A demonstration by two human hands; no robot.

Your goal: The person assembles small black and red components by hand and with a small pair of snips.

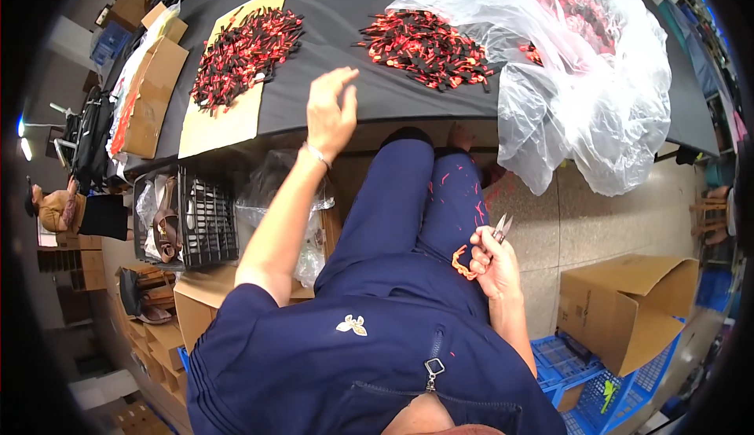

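Observation:
My left hand reaches over the front edge of the dark table, fingers stretched forward and thumb apart, holding nothing. It lies between two piles: small black-and-red pieces on a sheet of cardboard to its left, and a similar pile on the cloth to its right. Down by my right thigh, my right hand is closed round small thread snips, blades pointing up and away. An orange cord hangs in a loop beside its fingers; how it is held is hidden.
A large clear plastic bag with red pieces inside drapes over the table's right front edge. Black crate stands below left. At right, an open cardboard box rests on blue crates. Red thread scraps lie on my trousers. Another person stands far left.

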